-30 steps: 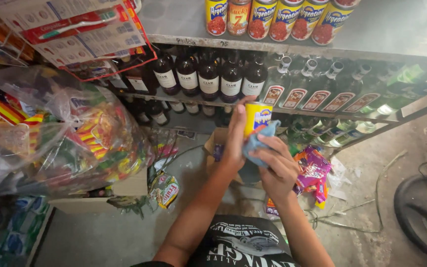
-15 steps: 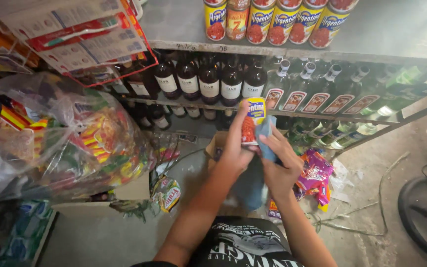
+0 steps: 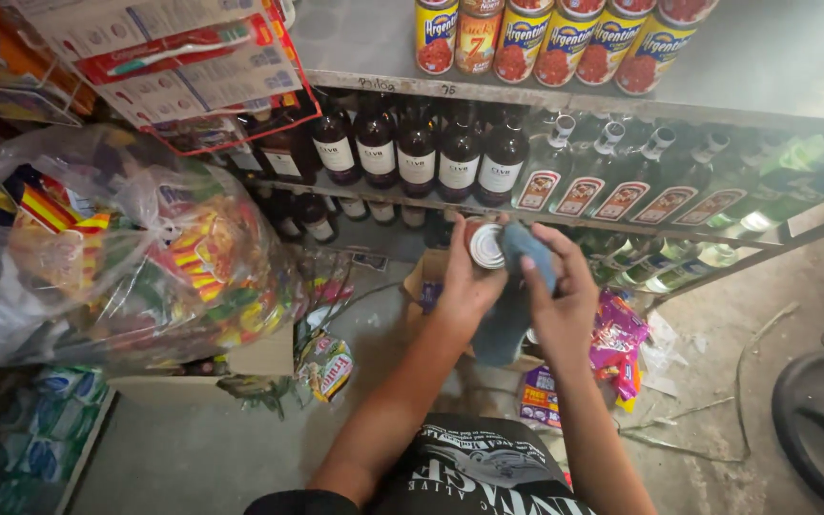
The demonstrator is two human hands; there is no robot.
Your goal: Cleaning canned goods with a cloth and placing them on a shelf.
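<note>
Small round metal can (image 3: 484,245) gripped in left hand (image 3: 464,286); right hand (image 3: 560,305) pinching blue cloth (image 3: 517,286), wiping lid. Next: turn can for sides.

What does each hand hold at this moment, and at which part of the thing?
The left hand grips a tin can around its side, its metal end showing. The right hand pinches the top of a blue cloth against the can.

A small tin can (image 3: 484,245), silvery end showing, lies tilted against a blue cloth (image 3: 517,286).
</note>
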